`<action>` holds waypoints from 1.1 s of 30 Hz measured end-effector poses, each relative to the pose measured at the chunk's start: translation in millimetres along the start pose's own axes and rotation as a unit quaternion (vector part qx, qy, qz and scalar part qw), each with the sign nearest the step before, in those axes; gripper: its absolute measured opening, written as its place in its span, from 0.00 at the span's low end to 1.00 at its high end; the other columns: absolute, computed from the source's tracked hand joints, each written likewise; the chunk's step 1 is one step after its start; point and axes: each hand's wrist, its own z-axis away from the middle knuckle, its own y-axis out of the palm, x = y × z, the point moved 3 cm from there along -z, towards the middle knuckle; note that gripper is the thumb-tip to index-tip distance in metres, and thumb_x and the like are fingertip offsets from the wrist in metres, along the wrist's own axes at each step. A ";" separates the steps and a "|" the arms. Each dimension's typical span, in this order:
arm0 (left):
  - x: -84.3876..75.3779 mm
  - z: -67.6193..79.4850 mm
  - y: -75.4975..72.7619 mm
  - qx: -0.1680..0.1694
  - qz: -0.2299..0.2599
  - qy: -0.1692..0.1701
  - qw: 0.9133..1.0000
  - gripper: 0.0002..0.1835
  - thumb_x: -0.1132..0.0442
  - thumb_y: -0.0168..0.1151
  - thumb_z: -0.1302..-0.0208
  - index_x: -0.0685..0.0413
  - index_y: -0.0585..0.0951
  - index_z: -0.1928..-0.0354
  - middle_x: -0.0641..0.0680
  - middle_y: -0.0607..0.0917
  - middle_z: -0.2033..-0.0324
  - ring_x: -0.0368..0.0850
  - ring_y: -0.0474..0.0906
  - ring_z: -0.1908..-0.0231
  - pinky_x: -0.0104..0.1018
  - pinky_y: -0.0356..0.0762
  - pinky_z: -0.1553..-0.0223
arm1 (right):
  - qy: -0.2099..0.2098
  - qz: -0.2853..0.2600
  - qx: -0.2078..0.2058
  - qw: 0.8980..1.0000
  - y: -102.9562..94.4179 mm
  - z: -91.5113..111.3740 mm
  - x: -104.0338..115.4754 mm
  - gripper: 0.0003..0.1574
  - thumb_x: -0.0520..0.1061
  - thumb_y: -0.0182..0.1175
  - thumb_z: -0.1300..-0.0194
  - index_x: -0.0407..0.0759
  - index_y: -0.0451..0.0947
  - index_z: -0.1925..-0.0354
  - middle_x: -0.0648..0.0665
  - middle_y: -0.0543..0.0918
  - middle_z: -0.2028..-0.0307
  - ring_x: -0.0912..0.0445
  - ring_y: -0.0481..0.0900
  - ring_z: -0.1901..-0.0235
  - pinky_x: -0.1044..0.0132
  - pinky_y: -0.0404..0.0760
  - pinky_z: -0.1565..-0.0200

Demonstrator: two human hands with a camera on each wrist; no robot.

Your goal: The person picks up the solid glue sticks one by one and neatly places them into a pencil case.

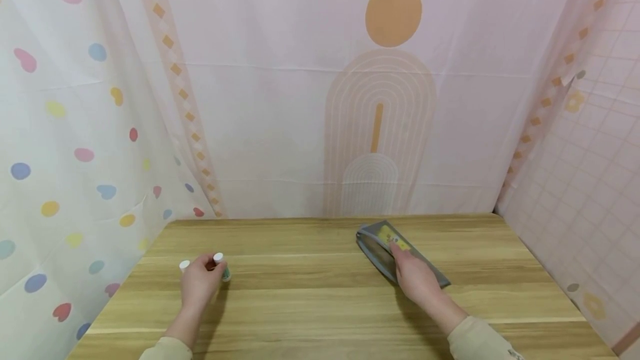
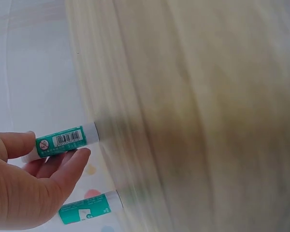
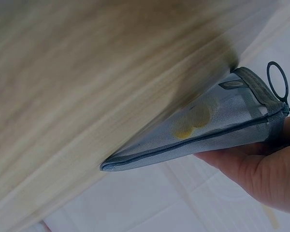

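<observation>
Over the left part of the table, my left hand (image 1: 200,279) pinches a glue stick (image 2: 63,141) between thumb and fingers. This stick has a green label with a barcode and white ends, and it stands upright with one end at the tabletop. A second glue stick (image 2: 89,209) of the same look stands beside that hand; in the head view only its white top (image 1: 184,265) shows past the hand. My right hand (image 1: 417,276) grips a grey mesh zip pouch (image 3: 217,121) with a yellow picture on it, thumb on top. The pouch is tilted, its side gaping leftward in the head view.
The wood-grain table (image 1: 310,304) spans the space between both hands. Behind it hangs a pale patterned curtain (image 1: 270,126), with a dotted curtain (image 1: 55,143) at the left and a checked one (image 1: 590,182) at the right.
</observation>
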 end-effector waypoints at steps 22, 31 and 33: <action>-21.4 10.8 13.3 0.084 0.147 -0.060 0.984 0.23 0.64 0.60 0.29 0.76 0.72 0.40 0.69 0.77 0.52 0.51 0.80 0.60 0.42 0.86 0.63 | 0.005 -0.007 0.006 1.000 -0.2 1.5 0.0 0.24 0.32 0.55 0.30 0.29 0.70 0.37 0.27 0.81 0.50 0.33 0.79 0.50 0.44 0.83 0.57; -31.2 15.5 23.3 0.103 0.204 -0.061 0.972 0.24 0.67 0.60 0.29 0.78 0.69 0.39 0.68 0.77 0.52 0.45 0.80 0.63 0.41 0.87 0.66 | 0.009 -0.009 0.012 1.000 -0.7 1.4 0.8 0.25 0.32 0.54 0.30 0.29 0.70 0.36 0.26 0.81 0.51 0.33 0.79 0.50 0.46 0.84 0.63; -33.3 16.6 26.3 0.111 0.216 -0.066 0.968 0.24 0.67 0.60 0.29 0.78 0.68 0.39 0.69 0.76 0.51 0.45 0.81 0.63 0.42 0.87 0.65 | 0.008 -0.010 0.012 1.000 -0.8 1.5 1.0 0.25 0.32 0.54 0.30 0.29 0.70 0.36 0.27 0.82 0.51 0.33 0.80 0.51 0.47 0.84 0.64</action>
